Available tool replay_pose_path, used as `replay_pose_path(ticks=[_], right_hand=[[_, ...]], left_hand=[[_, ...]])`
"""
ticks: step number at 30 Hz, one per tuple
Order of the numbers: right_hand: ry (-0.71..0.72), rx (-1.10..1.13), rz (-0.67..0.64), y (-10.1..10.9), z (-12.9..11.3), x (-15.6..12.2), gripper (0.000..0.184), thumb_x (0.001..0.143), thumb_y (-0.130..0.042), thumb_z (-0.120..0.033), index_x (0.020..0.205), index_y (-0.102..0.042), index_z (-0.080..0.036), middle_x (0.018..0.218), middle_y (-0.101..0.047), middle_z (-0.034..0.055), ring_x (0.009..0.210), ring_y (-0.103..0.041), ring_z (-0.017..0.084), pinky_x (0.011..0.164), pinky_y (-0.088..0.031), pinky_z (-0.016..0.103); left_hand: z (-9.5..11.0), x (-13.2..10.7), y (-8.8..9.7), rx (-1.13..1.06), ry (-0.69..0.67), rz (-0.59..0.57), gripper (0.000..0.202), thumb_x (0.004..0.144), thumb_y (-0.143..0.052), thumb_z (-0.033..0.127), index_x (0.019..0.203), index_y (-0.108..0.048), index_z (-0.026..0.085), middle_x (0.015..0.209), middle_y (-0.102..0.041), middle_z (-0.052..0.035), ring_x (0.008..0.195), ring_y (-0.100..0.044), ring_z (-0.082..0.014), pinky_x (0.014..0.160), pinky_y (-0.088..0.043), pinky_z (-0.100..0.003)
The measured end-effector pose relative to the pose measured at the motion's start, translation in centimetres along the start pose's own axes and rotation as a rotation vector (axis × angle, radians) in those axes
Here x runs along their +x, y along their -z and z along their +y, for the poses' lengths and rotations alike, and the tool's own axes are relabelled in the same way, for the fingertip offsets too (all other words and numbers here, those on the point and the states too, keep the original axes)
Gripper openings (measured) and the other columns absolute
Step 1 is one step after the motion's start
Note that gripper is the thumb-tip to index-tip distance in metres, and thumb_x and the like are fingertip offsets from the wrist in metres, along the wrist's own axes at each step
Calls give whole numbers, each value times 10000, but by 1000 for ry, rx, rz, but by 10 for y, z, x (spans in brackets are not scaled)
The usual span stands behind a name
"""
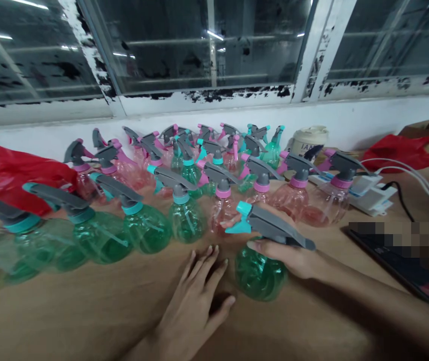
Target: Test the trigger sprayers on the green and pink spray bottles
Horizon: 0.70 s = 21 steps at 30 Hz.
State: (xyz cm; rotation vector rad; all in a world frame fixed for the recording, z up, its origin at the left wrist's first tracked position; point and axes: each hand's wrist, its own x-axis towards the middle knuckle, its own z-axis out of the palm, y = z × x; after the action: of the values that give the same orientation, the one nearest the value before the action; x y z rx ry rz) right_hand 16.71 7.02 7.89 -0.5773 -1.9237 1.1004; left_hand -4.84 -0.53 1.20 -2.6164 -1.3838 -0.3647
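Spray bottle (261,275) in right hand (294,256)

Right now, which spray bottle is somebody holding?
The green bottle with the turquoise nozzle, in the right hand. It's the only one gripped: the left hand is spread out and holds none.

The one camera sits on the person's head and looks forward and downward across the table (97,316). The left hand (195,301) and the right hand (293,258) are close to it; at the far side, the view reaches the wall (368,114) and the windows (184,50).
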Motion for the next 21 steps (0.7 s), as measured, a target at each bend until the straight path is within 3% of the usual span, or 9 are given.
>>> replay_pose_path(ticks=[8, 13, 21], right_hand=[[-73, -25, 6, -1, -5, 1, 286, 701, -510, -126, 944, -627, -224, 638, -475, -52, 483, -351, 83, 430, -295, 228], [-61, 12, 58, -5, -10, 1, 148, 696, -494, -93, 751, -544, -221, 651, -434, -59, 500, -357, 76, 448, -316, 222], [-110, 23, 38, -5, -7, -3, 106, 756, -524, -132, 780, -537, -234, 619, -446, -65, 527, -414, 100, 521, -381, 246]], left_hand=[[1, 1, 1, 3, -9, -13, 494, 941, -480, 432, 1356, -443, 167, 1439, -429, -112, 1323, -394, -273, 1093, -283, -552], [1, 2, 3, -10, -3, -15, 456, 941, -485, 392, 1340, -463, 172, 1421, -453, -110, 1314, -405, -274, 1103, -226, -582], [0, 3, 3, -25, 26, -9, 434, 934, -497, 357, 1326, -472, 171, 1380, -502, -96, 1275, -450, -269, 1105, -190, -597]])
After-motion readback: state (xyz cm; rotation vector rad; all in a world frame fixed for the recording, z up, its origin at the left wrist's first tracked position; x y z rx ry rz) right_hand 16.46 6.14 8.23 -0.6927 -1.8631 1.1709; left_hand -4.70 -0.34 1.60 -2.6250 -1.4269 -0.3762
